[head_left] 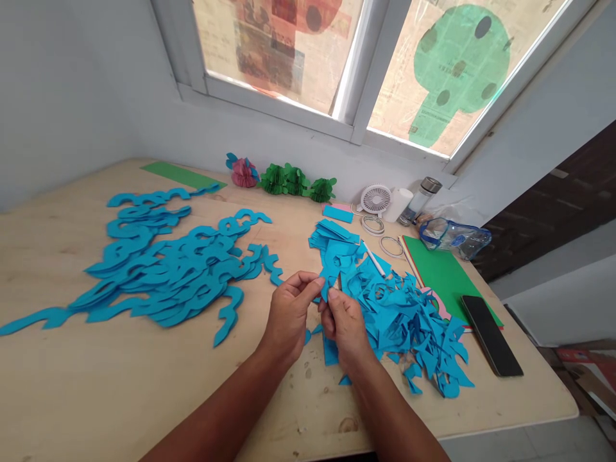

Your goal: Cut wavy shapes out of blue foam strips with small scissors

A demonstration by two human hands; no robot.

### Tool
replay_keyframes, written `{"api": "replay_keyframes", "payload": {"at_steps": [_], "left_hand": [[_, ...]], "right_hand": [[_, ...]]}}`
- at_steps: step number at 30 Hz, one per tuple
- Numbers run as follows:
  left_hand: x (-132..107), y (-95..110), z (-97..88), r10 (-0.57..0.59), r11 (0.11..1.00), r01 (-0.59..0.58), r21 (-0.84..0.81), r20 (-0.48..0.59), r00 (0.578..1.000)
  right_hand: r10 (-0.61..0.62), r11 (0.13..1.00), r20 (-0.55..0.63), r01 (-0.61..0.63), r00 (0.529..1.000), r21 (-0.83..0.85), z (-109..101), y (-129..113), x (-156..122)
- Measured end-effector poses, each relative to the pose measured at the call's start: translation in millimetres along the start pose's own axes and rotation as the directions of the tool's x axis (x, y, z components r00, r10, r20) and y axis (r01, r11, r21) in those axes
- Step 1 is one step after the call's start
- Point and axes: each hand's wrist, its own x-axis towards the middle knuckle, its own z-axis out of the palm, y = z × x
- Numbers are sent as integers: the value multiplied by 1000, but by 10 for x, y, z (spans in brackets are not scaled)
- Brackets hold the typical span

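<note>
A person's left hand [290, 314] and right hand [345, 324] meet above a plywood tabletop [144, 391], holding a cut piece of blue paper [329, 280] between them. The left fingers [304, 282] curl inward, nearly closed, their tips against the top of the piece. The right thumb and fingers [332, 300] pinch in from below, though the exact grip is partly hidden from this angle.

To the right, just beside the right hand, lies a loose heap of jagged blue paper scraps [402, 317], with a white pen [374, 258] resting on it. Well apart to the left, wavy blue paper strips [163, 273] overlap in a long pile. Farther right, a green paper sheet [447, 276] lies just beside a black smartphone [491, 335].

Along the far edge of the table stand a pink paper flower [244, 173], green paper ornaments [289, 180], a small white fan [375, 199] and a glass bottle [421, 200]. Two thin rings [380, 235] lie nearer the pen, and a clear zippered pouch [455, 236] sits near the far right corner. Above them, a window [447, 70] is papered with newspaper and large cutout shapes.
</note>
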Motion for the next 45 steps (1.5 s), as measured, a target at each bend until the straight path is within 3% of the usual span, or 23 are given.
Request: {"api": "replay_keyframes", "payload": {"at_steps": [9, 21, 45], "left_hand": [[-21, 60, 41, -119, 990, 121, -77, 30, 992], [-15, -20, 12, -37, 999, 37, -15, 26, 999], [-59, -31, 53, -56, 996, 56, -63, 2, 998]], "right_hand": [[-9, 1000, -21, 8, 1000, -15, 2, 1, -6], [-27, 1000, -42, 27, 999, -13, -3, -8, -5], [-57, 998, -59, 57, 997, -7, -10, 18, -1]]}}
